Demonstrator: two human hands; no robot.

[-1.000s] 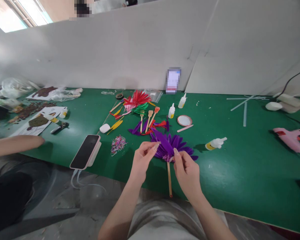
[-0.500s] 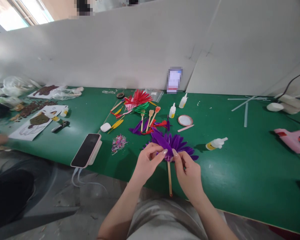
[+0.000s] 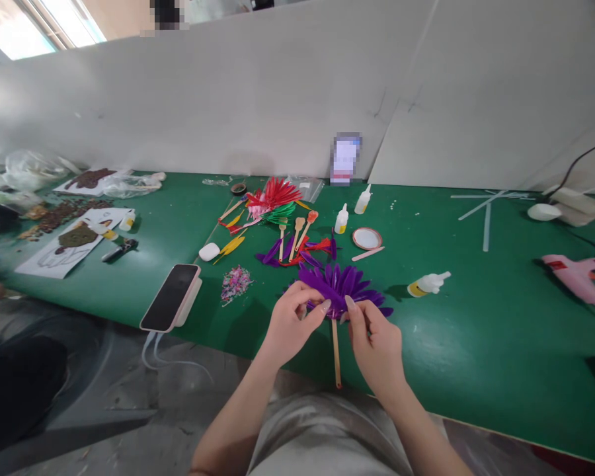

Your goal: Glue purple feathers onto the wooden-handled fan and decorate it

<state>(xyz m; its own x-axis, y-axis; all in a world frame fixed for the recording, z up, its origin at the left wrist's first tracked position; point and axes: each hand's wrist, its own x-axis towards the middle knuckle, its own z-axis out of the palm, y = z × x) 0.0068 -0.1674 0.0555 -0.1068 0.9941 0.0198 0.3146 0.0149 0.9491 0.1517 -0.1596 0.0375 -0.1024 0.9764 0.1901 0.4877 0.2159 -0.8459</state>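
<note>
Purple feathers fan out in a cluster [image 3: 356, 285] around the top of a thin wooden stick [image 3: 336, 357], lying near the table's front edge. My left hand [image 3: 291, 325] pinches a single purple feather [image 3: 321, 284] that slants across the left side of the fan. At that feather's lower right end, the thumb and fingers of my right hand [image 3: 377, 336] are pinched together. Both hands hide part of the cluster's base. Just beyond lie loose purple and red feathers and small wooden spoons [image 3: 298, 231].
A glue bottle [image 3: 426, 285] lies to the right, with a pink glue gun [image 3: 575, 277] farther out. Left are colourful confetti bits [image 3: 236, 284] and a phone [image 3: 171, 299] overhanging the edge. Red feathers [image 3: 277, 193], two upright bottles and a small dish [image 3: 367, 238] sit behind.
My right hand has shifted slightly right, and the held feather lies a little flatter across the fan. At the far left, another person's hand has moved lower.
</note>
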